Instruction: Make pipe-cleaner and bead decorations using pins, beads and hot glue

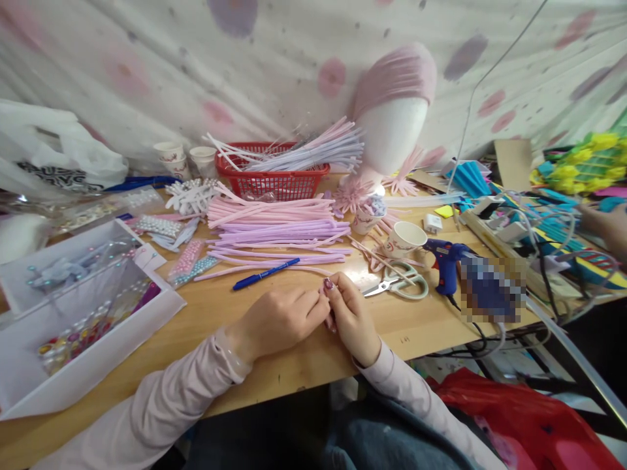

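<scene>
Over the front of the table, my left hand (281, 320) and my right hand (353, 321) meet with their fingertips together. Both are closed in a pinch; what they hold between them, if anything, is too small and covered to make out. Just beyond the fingers lie pink pipe cleaners (274, 214) and lilac pipe cleaners (284, 232) in rows. One loose strand runs close behind my fingertips. A blue pen (266, 273) rests behind my left hand. Right of my right hand are scissors (399, 282) with pale handles, blades slightly apart.
A blue glue gun (447, 264) with cables stands at right, beside a paper cup (405, 239). A red basket (274, 184) of pipe cleaners and a white mannequin head (394, 127) stand behind. White boxes (161, 313) hold beads at left. Another person's hand (605, 228) is far right.
</scene>
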Available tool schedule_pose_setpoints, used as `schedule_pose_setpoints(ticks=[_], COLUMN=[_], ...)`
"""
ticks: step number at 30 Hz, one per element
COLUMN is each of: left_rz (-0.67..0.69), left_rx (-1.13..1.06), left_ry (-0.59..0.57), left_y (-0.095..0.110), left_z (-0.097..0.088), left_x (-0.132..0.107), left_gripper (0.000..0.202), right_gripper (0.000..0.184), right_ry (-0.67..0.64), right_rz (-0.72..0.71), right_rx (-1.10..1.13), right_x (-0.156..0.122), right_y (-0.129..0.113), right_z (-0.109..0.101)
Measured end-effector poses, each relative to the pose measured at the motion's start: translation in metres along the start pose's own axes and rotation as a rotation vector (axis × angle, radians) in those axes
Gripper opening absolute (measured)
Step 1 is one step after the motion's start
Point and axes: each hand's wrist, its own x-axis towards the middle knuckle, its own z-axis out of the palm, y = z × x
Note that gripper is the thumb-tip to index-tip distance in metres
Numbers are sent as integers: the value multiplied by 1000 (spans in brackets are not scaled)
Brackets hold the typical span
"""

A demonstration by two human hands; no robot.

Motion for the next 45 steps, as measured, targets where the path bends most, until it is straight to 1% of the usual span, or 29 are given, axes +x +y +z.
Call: schedule_pose_setpoints(ticks=[2,4,6,8,9,10,11,12,13,14,16,18,21,23,25,29,31,34,37,40,43,45], left_rz=[-121,-335,-606,-876,-990,-1075,-1126,-1133,-1100,-1040,-907,-812,-727,-700,-713,-796,-827,-843,-855,-878,-908,-929], left_rx=[-174,-457,-861,-1340,-1565,-1751,-1876,-1933,-1929,-1876,-1695,-1512,-1311,-1250,-1316,-1573,-1620,-1601,-1498,-1431,-1482,-1567], left_ry=[-17,-11,-16,-43,-69,-97,-119,-135,-147,-141,-107,-68,-56,-66,-77,-109,-138,-147,-70,6,32,20], left_y=[2,5,9,13,14,15,15,13,11,9,3,-1,-4,-6,-7,-7,-5,-2,-1,-1,-1,0], left_z=[0,0,-1,-2,-2,-2,-1,-1,-1,-1,-1,-1,-2,-2,-1,3,7,11,12,9,7,8], left_x=[1,3,8,14,17,18,19,19,17,15,9,4,1,1,2,3,2,0,1,2,2,2], left_gripper=[28,27,25,23,21,20,19,19,20,21,24,24,23,22,21,24,27,31,29,28,26,27], right_gripper=[31,30,28,25,23,22,21,21,21,21,22,23,23,22,23,25,26,25,19,18,18,18], right_ry=[39,78,136,206,232,245,247,236,214,183,112,46,-14,-24,-25,-51,-54,-48,-55,-116,-170,-187], right_rz=[-37,-66,-107,-174,-213,-253,-289,-312,-318,-307,-252,-196,-142,-113,-87,-30,-15,-30,-90,-174,-233,-230], right_rx=[-55,-98,-124,-173,-211,-254,-295,-323,-331,-316,-238,-138,-25,30,77,114,107,89,16,-49,-17,17], right_x=[-1,-1,-2,-4,-5,-7,-8,-8,-9,-9,-8,-6,-3,-2,-1,0,1,2,0,-3,-5,-4], right_y=[-2,-3,-2,0,1,3,4,5,5,4,3,0,-2,-4,-6,-8,-7,-3,1,3,3,2], right_z=[2,3,4,4,3,2,1,0,0,0,2,4,6,6,4,2,2,0,-4,-10,-14,-16])
